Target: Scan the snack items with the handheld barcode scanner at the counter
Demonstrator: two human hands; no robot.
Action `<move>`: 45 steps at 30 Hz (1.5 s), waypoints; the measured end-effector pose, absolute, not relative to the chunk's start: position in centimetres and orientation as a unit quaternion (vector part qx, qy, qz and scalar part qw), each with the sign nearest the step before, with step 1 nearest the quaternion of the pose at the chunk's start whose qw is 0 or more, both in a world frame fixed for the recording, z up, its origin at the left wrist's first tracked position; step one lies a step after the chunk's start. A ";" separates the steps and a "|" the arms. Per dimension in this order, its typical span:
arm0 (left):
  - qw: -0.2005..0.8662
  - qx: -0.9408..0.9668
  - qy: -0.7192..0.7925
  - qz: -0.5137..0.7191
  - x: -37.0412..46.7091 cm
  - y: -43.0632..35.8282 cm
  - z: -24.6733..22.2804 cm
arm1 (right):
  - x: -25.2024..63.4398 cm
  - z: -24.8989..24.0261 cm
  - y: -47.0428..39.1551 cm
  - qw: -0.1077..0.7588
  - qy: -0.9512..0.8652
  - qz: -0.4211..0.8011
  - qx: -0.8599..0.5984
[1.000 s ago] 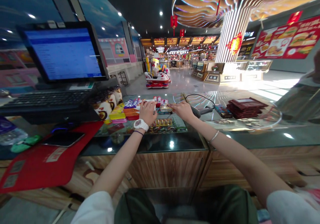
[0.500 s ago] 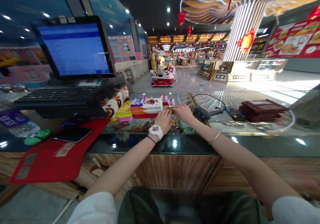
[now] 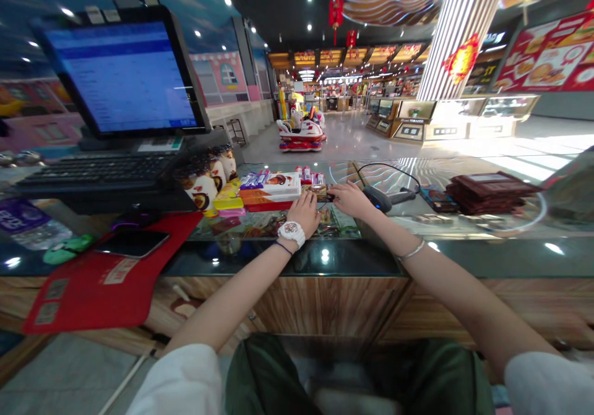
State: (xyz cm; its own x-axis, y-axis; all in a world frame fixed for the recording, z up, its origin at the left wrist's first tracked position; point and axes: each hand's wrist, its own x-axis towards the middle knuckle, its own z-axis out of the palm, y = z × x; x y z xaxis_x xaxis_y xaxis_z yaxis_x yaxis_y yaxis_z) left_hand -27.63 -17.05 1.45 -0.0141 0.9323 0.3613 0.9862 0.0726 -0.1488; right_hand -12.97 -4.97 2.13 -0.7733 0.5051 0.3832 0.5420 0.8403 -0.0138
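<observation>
Small brown and gold packets lie on the glass counter between my two hands. My left hand, with a white watch at the wrist, rests at their near left side, palm down, its fingers stretched forward. It is beside an orange and white box. From the right, my right hand reaches the packets with bent fingers pressed together. Whatever its fingertips grip is too small to make out. A black handheld scanner lies just beyond the right hand.
Left of the box stand patterned cups and yellow packs. A monitor, keyboard and phone on a red mat fill the left. Dark red packs are stacked at right. The counter's front edge runs before me.
My right hand has shifted slightly right, widening the gap between my hands, and more of the small packets shows. My left hand stays beside the box. The view has tilted slightly.
</observation>
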 end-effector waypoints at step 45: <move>0.216 -0.738 -0.630 -0.109 -22.7 -17.0 3.3 | -5.1 3.6 -7.4 0.300 -0.901 -0.045 -0.310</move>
